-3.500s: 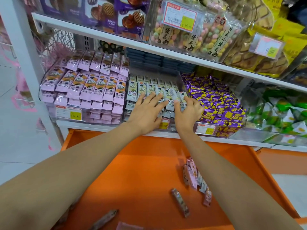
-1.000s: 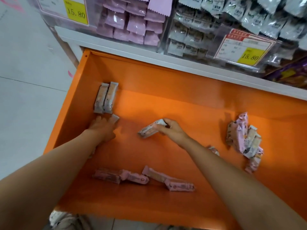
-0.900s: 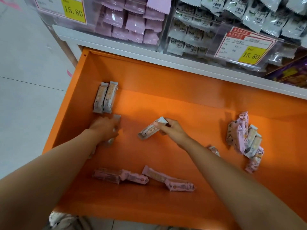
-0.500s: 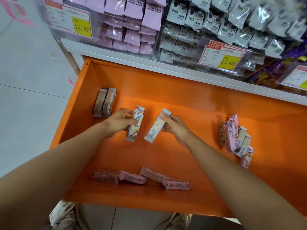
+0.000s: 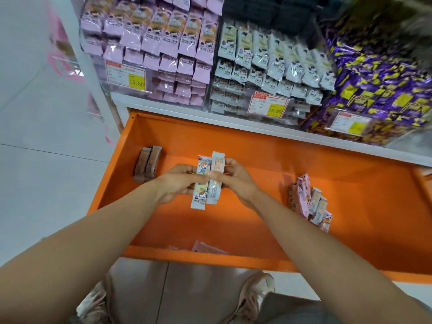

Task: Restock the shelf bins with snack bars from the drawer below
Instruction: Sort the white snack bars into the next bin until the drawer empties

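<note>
Over the open orange drawer (image 5: 233,259) my left hand (image 5: 180,182) grips a white snack bar with a cartoon print (image 5: 201,183). My right hand (image 5: 236,178) pinches a second pale snack bar (image 5: 216,178). The two bars stand side by side, touching, held upright between my hands. Two brownish bars (image 5: 148,163) lie at the drawer's back left. A heap of pink and white bars (image 5: 308,202) lies at the right. Above, the shelf bin of pink packs (image 5: 163,43) and the bin of white-grey packs (image 5: 264,64) are stacked full.
A bin of purple-and-yellow sweets (image 5: 378,90) stands at the right of the shelf. Price tags (image 5: 131,77) hang on the bin fronts. A pink bar (image 5: 208,247) peeks over the drawer's front wall. My shoes (image 5: 254,293) stand on the tiled floor below.
Both hands have lifted their bars and brought them together in the middle; before they were held apart. The view has risen, showing more of the shelf bins.
</note>
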`<state>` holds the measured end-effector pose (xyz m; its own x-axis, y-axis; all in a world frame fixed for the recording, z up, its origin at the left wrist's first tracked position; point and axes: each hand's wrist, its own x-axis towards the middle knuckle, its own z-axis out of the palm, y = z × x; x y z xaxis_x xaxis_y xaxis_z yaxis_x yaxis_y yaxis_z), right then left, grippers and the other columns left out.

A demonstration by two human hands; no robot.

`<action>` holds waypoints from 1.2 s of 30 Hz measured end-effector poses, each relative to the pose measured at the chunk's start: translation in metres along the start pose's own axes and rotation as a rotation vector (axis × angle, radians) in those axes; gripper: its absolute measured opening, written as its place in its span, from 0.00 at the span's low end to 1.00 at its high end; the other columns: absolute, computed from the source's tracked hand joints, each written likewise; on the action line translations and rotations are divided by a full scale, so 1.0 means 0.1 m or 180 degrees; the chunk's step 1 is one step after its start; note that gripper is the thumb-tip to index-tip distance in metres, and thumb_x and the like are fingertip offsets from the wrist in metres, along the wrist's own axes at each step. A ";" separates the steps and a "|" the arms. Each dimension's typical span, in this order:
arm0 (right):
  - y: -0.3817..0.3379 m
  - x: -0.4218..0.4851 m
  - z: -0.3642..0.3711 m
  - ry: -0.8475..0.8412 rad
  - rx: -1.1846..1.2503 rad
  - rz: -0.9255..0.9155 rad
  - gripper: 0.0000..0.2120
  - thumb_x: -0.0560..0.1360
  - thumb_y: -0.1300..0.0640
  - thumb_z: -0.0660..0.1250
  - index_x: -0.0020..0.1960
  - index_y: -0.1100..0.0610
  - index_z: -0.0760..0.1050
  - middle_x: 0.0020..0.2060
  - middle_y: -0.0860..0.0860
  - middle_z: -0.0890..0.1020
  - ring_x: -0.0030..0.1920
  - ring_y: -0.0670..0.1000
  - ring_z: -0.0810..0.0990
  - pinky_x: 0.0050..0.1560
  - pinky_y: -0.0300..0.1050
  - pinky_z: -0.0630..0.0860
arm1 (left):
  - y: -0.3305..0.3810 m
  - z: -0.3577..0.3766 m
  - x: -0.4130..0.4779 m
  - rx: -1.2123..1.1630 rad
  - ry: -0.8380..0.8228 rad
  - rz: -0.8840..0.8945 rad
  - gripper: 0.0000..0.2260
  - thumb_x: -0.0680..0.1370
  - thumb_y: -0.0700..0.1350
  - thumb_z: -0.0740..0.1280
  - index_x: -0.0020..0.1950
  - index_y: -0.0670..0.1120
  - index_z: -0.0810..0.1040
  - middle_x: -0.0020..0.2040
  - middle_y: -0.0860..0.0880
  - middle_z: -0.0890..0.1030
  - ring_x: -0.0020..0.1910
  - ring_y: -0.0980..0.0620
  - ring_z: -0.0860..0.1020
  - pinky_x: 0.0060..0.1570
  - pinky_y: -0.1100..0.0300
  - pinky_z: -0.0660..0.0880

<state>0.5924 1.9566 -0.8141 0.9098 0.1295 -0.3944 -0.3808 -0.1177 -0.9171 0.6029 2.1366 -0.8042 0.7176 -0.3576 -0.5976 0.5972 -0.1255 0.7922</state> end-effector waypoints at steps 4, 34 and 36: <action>-0.09 -0.13 -0.02 0.0126 0.0142 -0.0008 0.19 0.73 0.61 0.73 0.61 0.59 0.70 0.58 0.59 0.81 0.55 0.55 0.82 0.51 0.50 0.79 | 0.07 0.04 -0.13 0.0061 0.0016 0.0103 0.15 0.76 0.39 0.71 0.62 0.36 0.77 0.52 0.41 0.84 0.51 0.46 0.84 0.49 0.55 0.81; -0.58 -0.74 0.10 0.0116 0.0423 -0.0418 0.13 0.74 0.61 0.71 0.57 0.59 0.73 0.51 0.55 0.81 0.50 0.54 0.82 0.53 0.50 0.80 | 0.41 0.24 -0.73 -0.0917 0.0215 0.0390 0.14 0.75 0.36 0.71 0.60 0.37 0.79 0.54 0.42 0.84 0.51 0.47 0.83 0.45 0.55 0.83; -0.57 -0.75 0.11 0.0187 0.0367 -0.0539 0.10 0.75 0.60 0.71 0.55 0.58 0.76 0.51 0.55 0.81 0.52 0.54 0.81 0.55 0.50 0.79 | 0.40 0.26 -0.75 -0.0864 0.0193 0.0393 0.14 0.75 0.36 0.71 0.60 0.37 0.79 0.54 0.42 0.84 0.51 0.47 0.83 0.44 0.55 0.83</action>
<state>0.5439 1.9645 -0.7331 0.9692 0.0797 -0.2331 -0.2350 0.0149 -0.9719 0.5639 2.1340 -0.7241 0.8060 -0.2980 -0.5115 0.5721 0.1704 0.8022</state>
